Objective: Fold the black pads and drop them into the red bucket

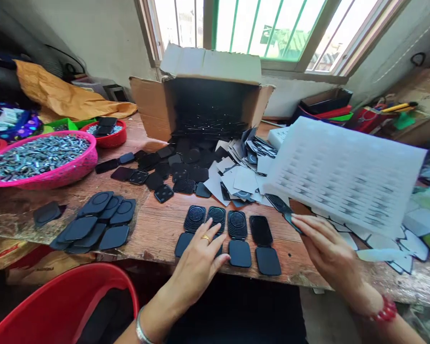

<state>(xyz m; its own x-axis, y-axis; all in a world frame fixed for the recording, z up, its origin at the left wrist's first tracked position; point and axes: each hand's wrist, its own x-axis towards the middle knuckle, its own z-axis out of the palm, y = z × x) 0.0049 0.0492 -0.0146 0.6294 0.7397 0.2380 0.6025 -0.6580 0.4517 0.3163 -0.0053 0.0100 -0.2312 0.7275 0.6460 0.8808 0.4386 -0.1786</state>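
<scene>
Partly hidden beneath a left hand (199, 255), the second open case (219, 213) in a row of four shows little of its lower panel, and the first case (194, 219) is covered at one corner; a red tub (131, 279) and a pink basket (90, 155) run out of frame at left, the basket's small metal parts (43, 155) too fine to tell apart; the left fingers are spread wide over the row, though whether they touch the panels cannot be told; the right hand (327, 246) pinches a black hinged case (280, 204) by its near end, fingers and thumb narrowed on it, the rest pointing away over the tabletop (157, 220), just beside a pile of white cards (244, 180); the held case is slim and dark, tilted, its far panel ridged; in the row, the third case (237, 224) bears ridges and a ring above a smooth lower panel, while the fourth case (261, 231), nearest the right hand, has a plain, darker upper panel.
</scene>
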